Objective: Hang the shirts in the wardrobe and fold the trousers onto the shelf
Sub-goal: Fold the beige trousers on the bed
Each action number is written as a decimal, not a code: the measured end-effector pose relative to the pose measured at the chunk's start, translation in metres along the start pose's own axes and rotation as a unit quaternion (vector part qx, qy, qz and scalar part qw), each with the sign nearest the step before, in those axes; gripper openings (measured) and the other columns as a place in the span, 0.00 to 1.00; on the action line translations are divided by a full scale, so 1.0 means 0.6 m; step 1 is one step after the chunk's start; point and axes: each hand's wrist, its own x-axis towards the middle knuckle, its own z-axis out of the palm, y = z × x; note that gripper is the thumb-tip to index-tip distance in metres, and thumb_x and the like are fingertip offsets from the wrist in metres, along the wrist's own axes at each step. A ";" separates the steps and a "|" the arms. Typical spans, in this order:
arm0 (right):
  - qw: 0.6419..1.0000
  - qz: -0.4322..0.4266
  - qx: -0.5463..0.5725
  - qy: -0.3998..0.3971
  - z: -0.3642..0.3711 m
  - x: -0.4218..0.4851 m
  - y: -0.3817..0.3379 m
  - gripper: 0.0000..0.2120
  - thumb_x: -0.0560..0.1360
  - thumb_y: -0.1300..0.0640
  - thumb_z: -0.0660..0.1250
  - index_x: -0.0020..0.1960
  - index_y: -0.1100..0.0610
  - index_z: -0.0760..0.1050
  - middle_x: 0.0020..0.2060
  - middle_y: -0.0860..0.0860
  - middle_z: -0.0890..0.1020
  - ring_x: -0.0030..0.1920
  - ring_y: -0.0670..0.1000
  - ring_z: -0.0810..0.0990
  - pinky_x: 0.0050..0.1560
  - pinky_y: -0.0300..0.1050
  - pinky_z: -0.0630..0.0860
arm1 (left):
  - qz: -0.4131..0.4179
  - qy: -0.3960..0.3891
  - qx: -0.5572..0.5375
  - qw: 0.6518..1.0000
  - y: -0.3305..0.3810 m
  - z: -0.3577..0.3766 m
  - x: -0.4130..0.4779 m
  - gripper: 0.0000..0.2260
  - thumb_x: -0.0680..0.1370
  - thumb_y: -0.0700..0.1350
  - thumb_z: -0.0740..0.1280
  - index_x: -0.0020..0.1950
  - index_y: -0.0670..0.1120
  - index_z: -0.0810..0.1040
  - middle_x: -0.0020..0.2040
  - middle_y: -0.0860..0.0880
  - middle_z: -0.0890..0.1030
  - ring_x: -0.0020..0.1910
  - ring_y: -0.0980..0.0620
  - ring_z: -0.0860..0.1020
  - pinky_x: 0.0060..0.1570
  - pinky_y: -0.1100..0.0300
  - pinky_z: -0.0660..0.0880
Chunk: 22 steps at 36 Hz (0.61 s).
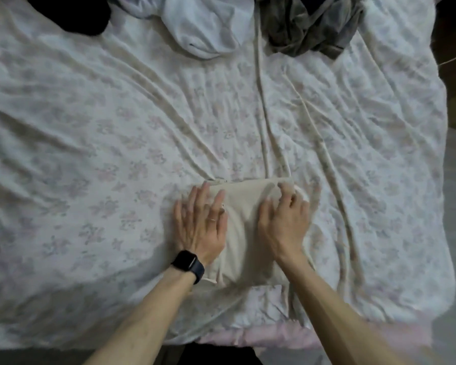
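Observation:
A folded pair of beige trousers [244, 233] lies as a compact rectangle on the bed, near its front edge. My left hand [200, 222], with a black watch on the wrist and a ring on one finger, rests flat on the bundle's left side, fingers spread. On the bundle's right side my right hand [284, 219] presses down, and its fingertips curl at the far right corner. Neither hand visibly grips the cloth.
A floral white bedsheet [116, 154] covers the bed, heavily creased. At the far edge lie a white garment [203, 25], a grey-brown garment [308, 25] and a black garment [71, 11]. Dark floor shows to the right of the bed.

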 end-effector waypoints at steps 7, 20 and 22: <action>0.974 -0.161 -0.123 -0.105 0.082 -0.018 0.026 0.29 0.83 0.38 0.50 0.82 0.39 0.48 0.82 0.51 0.46 0.82 0.54 0.43 0.77 0.67 0.46 | 0.050 -0.179 0.119 0.975 -0.012 0.063 0.001 0.30 0.80 0.63 0.54 0.81 0.61 0.51 0.83 0.52 0.48 0.81 0.40 0.47 0.75 0.37 0.40; 0.978 -0.166 -0.098 -0.082 0.191 0.007 0.079 0.29 0.81 0.37 0.54 0.81 0.40 0.56 0.82 0.50 0.52 0.82 0.58 0.48 0.77 0.68 0.48 | 0.046 -0.214 0.126 0.968 -0.043 0.146 0.005 0.32 0.79 0.65 0.53 0.81 0.62 0.48 0.83 0.51 0.45 0.81 0.39 0.45 0.77 0.37 0.46; 0.975 -0.161 -0.109 -0.110 0.192 0.011 0.079 0.29 0.82 0.37 0.52 0.81 0.39 0.54 0.82 0.49 0.50 0.82 0.57 0.46 0.77 0.68 0.47 | 0.044 -0.233 0.136 0.962 -0.043 0.149 0.009 0.32 0.79 0.65 0.51 0.81 0.62 0.47 0.83 0.52 0.44 0.81 0.39 0.44 0.77 0.37 0.46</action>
